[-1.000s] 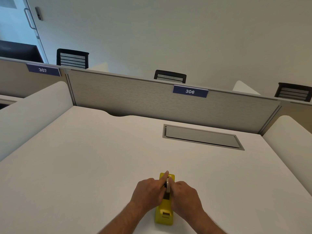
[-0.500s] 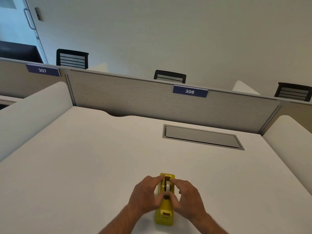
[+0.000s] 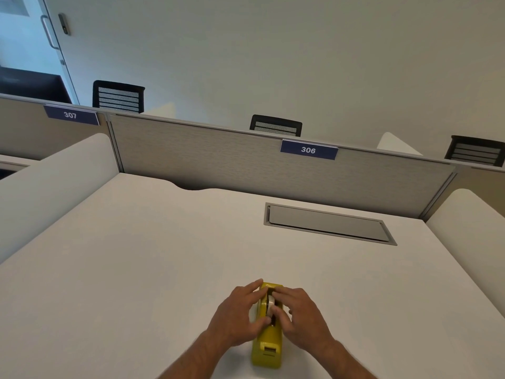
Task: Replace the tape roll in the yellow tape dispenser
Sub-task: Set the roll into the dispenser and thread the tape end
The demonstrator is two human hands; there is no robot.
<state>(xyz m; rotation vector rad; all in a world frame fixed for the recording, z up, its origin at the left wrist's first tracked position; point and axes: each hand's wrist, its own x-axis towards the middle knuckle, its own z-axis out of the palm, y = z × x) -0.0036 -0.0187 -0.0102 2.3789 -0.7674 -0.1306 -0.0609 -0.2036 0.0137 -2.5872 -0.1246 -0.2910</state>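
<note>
Tape roll (image 3: 270, 304) sits in yellow dispenser (image 3: 267, 348); left hand (image 3: 238, 314) and right hand (image 3: 302, 317) pinch it loosely

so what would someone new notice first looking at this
Probably the yellow tape dispenser, the one bright thing on the pale desk, near its front edge. Both hands flank it: the left hand on its left side, the right hand on its right, with a tape roll seated in its slot between them. Next, the blue 306 sign on the grey partition behind.
</note>
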